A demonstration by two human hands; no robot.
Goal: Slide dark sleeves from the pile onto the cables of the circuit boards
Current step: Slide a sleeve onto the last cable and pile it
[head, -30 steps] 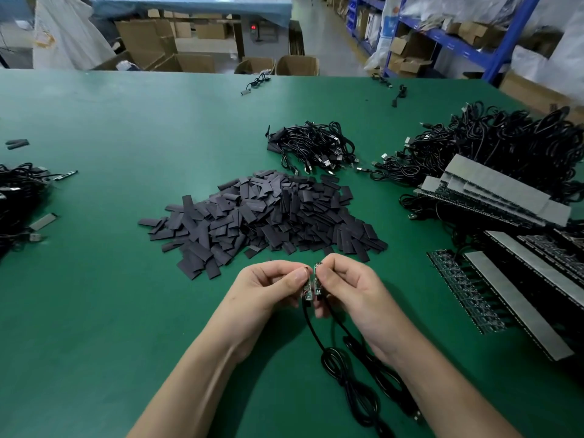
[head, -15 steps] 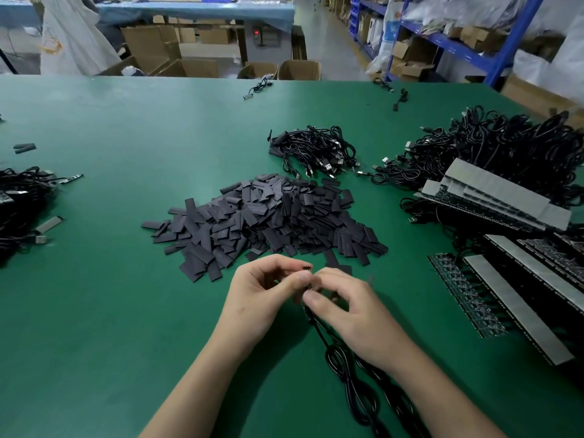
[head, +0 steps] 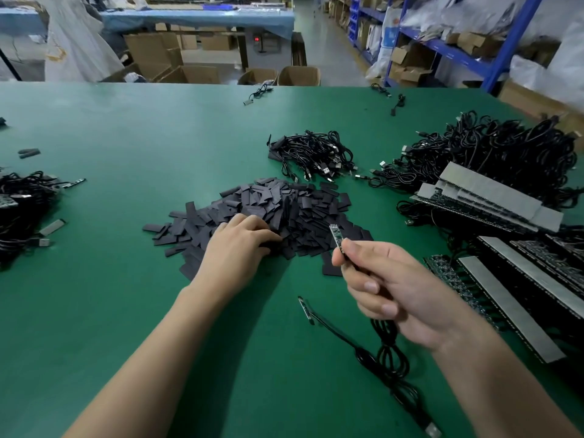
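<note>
The left hand (head: pixel 240 248) is lying on the near edge of the sleeve pile (head: pixel 284 203), with its fingers bending down into it. I cannot tell if it is holding a sleeve. The right hand (head: pixel 395 289) is pinching a small board (head: pixel 336 237), just right of the left hand. Its cable (head: pixel 384 330) is hanging below the right hand. A second board (head: pixel 306 308) is lying on the table (head: pixel 126 311) between the wrists.
</note>
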